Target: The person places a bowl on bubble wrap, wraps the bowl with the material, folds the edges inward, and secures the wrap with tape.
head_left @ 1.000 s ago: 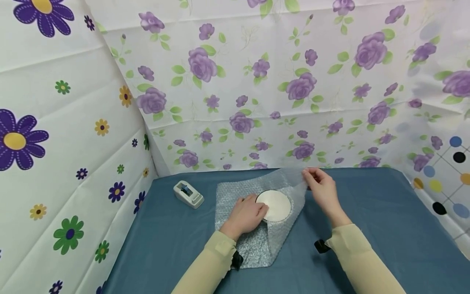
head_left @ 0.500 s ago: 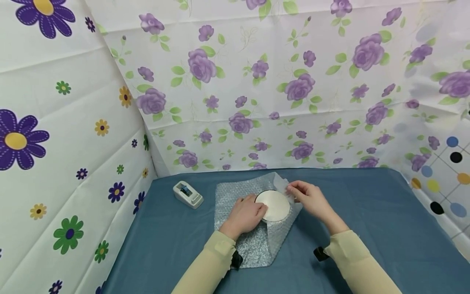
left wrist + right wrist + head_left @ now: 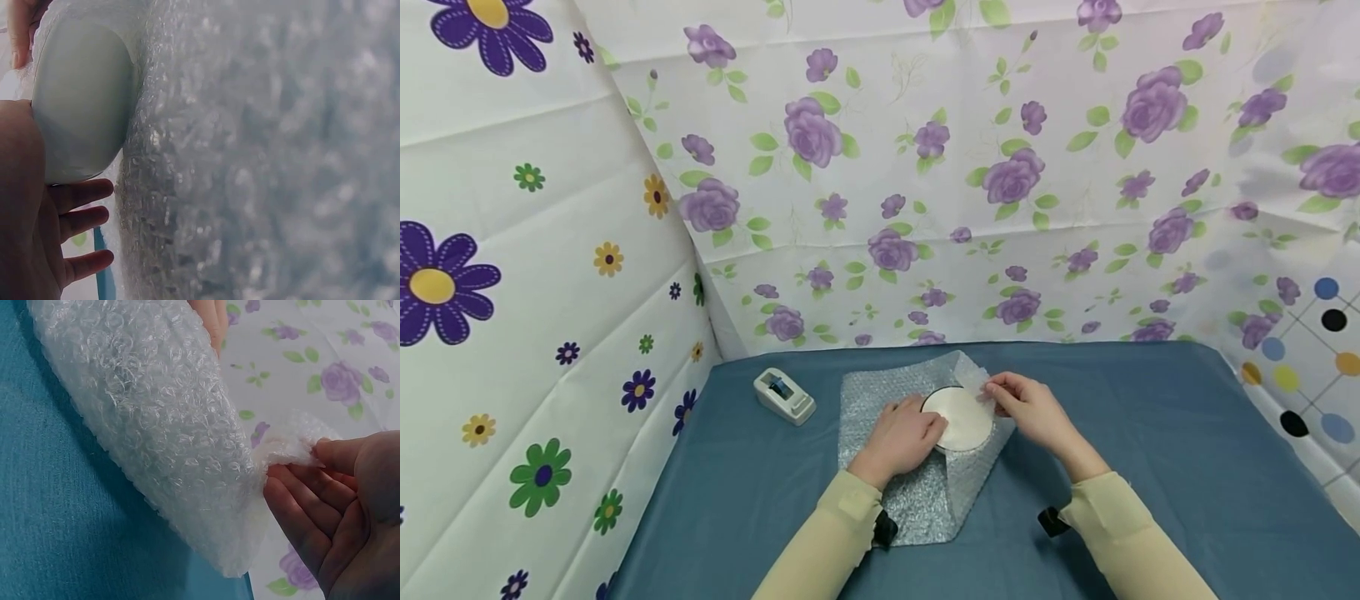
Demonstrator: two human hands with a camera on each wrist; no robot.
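Note:
A round white dish-like thing with a thin dark rim lies on a sheet of bubble wrap. My left hand holds its left side, the thumb over its flat top. In the left wrist view the other fingers spread out beside the white thing. My right hand pinches a flap of the wrap at the upper right edge. The right wrist view shows thumb and fingers gripping that crumpled corner. A lower right part of the sheet is folded up against the white thing.
A white tape dispenser with a blue roll stands left of the wrap. Blue cloth covers the table. Flower-printed sheets hang behind and at the sides.
My right hand has moved left and inward, folding the upper right flap of bubble wrap towards the white dish-like thing. My left hand has stayed in place.

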